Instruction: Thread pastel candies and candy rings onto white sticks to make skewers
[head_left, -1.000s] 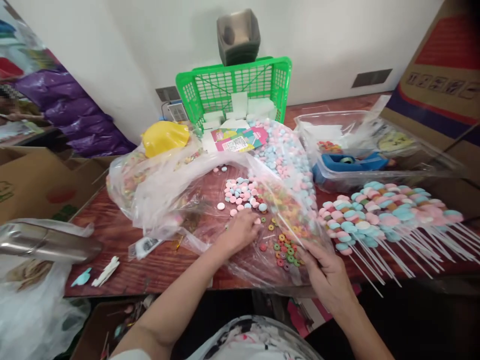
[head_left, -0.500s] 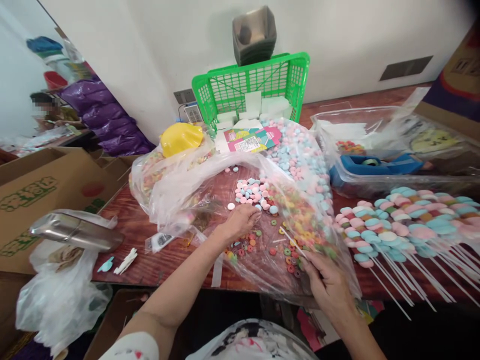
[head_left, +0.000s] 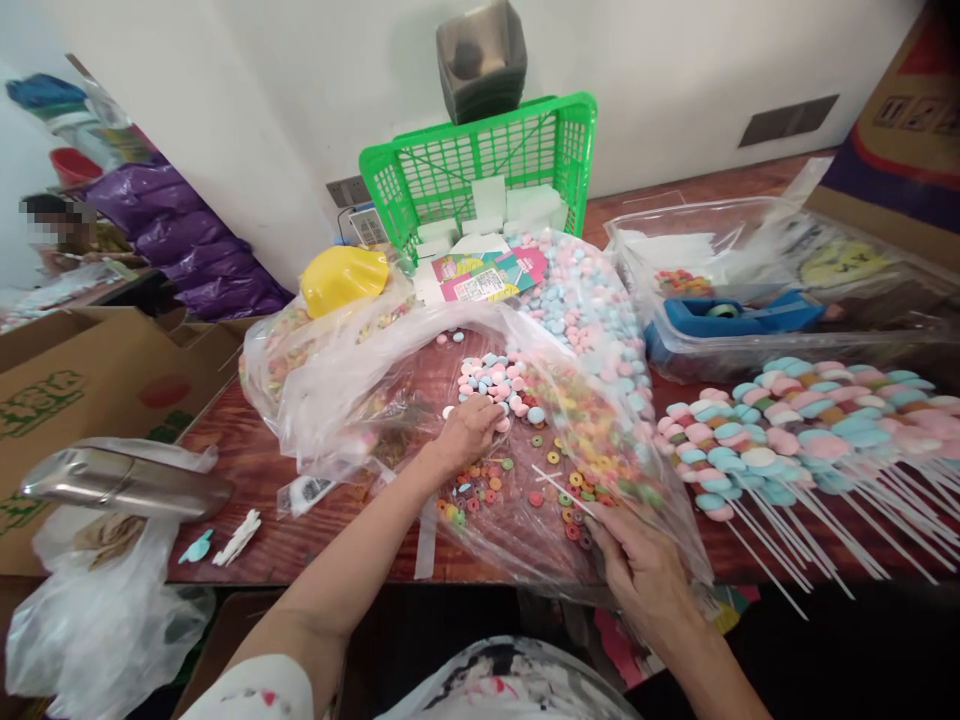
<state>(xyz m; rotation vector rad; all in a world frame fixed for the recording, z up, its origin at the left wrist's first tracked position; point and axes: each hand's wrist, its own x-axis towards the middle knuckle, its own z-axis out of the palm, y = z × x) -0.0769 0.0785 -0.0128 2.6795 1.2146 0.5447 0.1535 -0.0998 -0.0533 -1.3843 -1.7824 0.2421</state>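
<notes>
My left hand (head_left: pixel 471 432) reaches into a small pile of pink, blue and white marshmallow discs (head_left: pixel 491 378), its fingers curled together at the near edge. What its fingertips pinch, if anything, is hidden. Between the thumb and fingers of my right hand (head_left: pixel 637 560) is a thin white stick (head_left: pixel 566 490), pointing up and left with nothing threaded on it. Loose colourful ring candies (head_left: pixel 491 485) lie on the clear plastic sheet between my hands. Finished skewers of stacked marshmallows (head_left: pixel 795 430) are heaped to the right, their white sticks towards me.
Behind the pile are a bag of marshmallows (head_left: pixel 592 290), printed cards (head_left: pixel 480 280) and a green basket (head_left: pixel 480 150). A blue tape dispenser (head_left: pixel 750 315) sits in a clear tub at right. At left are a steel flask (head_left: pixel 127 482) and cardboard box (head_left: pixel 112 390). A person sits far left.
The whole view has shifted slightly, moving things left in the picture. My left hand stays at the marshmallow pile, and my right hand still holds the stick.
</notes>
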